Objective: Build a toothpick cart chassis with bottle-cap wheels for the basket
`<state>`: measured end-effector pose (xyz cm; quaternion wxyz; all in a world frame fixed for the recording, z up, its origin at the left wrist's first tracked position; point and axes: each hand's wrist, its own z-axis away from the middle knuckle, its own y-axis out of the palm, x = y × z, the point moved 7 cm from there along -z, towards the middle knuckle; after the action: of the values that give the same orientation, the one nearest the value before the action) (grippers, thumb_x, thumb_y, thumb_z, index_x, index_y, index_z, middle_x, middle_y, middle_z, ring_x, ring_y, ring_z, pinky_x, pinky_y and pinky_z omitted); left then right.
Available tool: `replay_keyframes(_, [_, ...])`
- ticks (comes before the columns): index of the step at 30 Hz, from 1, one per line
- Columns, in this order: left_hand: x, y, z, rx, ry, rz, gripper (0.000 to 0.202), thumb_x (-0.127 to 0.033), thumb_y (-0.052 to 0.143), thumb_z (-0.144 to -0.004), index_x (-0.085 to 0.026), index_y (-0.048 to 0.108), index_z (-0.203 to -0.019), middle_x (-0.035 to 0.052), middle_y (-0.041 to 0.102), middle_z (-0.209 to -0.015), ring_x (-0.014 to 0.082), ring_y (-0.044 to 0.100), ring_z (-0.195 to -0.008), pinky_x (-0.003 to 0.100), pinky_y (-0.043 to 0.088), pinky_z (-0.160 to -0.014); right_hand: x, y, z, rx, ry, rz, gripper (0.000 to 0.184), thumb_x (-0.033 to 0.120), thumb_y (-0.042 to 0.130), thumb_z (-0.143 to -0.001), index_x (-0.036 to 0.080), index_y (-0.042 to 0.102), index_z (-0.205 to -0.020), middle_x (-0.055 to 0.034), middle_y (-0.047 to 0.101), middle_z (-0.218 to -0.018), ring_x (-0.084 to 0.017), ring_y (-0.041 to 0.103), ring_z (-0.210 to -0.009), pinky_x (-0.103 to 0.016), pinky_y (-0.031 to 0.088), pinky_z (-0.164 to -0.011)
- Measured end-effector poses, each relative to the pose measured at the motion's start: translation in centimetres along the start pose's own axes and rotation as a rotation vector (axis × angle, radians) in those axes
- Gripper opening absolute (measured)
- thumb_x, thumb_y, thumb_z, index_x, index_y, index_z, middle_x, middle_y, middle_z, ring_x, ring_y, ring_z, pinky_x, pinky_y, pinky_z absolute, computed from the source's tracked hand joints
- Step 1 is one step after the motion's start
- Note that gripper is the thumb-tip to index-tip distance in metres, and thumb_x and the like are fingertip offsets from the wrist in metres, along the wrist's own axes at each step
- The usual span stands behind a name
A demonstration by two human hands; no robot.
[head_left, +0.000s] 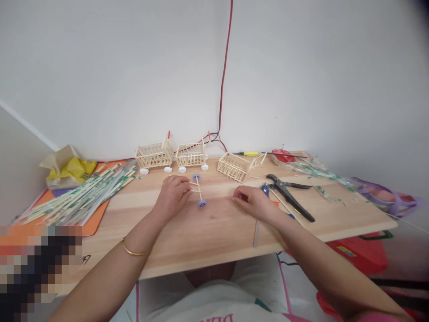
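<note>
My left hand (174,194) is closed in a pinch on a small stick frame with wheels (199,188). Two thin sticks run from its fingertips to a crossing axle, which has a purple wheel at each end. My right hand (253,201) hovers to the right of it, fingers curled towards the thumb; whatever they may hold is too small to make out. Partly hidden behind that hand lies a blue glue gun (265,189). Black-handled cutters (290,197) rest further right. A stick cart basket without wheels (234,167) lies tilted behind my hands.
Two stick carts with white wheels, a left one (154,155) and a right one (191,154), stand near the wall. Bundled sticks (83,194) cover an orange folder at left. A yellow marker (250,154), red dish (283,156) and plastic strips (315,172) lie at the back.
</note>
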<state>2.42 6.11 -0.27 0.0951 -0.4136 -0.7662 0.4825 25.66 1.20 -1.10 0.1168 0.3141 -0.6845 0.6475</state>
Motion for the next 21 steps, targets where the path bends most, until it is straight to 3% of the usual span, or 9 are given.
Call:
replay_keyframes(7, [0.5,0.3,0.1,-0.011,-0.012,0.029,0.018,-0.032,0.068,-0.079,-0.018,0.069,-0.090,0.0101,0.067,-0.104,0.0270,0.059,-0.099,0.049,0.044,-0.091,2.5,1.2,-1.7,0.029,-0.092,0.017,0.011,0.022,0.058,-0.084,0.015,0.060,-0.075,-0.0005,0.058,-0.069,-0.011,0.050,-0.063,-0.023,0.034,-0.059])
replay_keyframes(14, [1.1,0.2,0.2,0.053,-0.052,0.075,0.009,-0.020,0.068,-0.073,-0.019,0.065,-0.082,0.0095,0.065,-0.108,0.0268,0.057,-0.102,0.048,0.044,-0.091,6.7,3.6,-5.1,0.011,-0.291,-0.004,0.011,0.012,0.057,-0.083,0.015,0.067,-0.085,-0.0028,0.062,-0.078,-0.012,0.054,-0.072,-0.023,0.037,-0.069])
replay_keyframes(21, [2.1,0.3,0.3,0.137,-0.107,0.132,0.014,-0.017,0.066,-0.069,-0.020,0.057,-0.079,0.0077,0.063,-0.111,0.0247,0.057,-0.105,0.043,0.044,-0.092,8.0,5.8,-7.3,0.013,-0.324,0.034,0.010,0.016,0.060,-0.084,0.015,0.066,-0.091,-0.0027,0.059,-0.083,-0.011,0.055,-0.070,-0.023,0.037,-0.070])
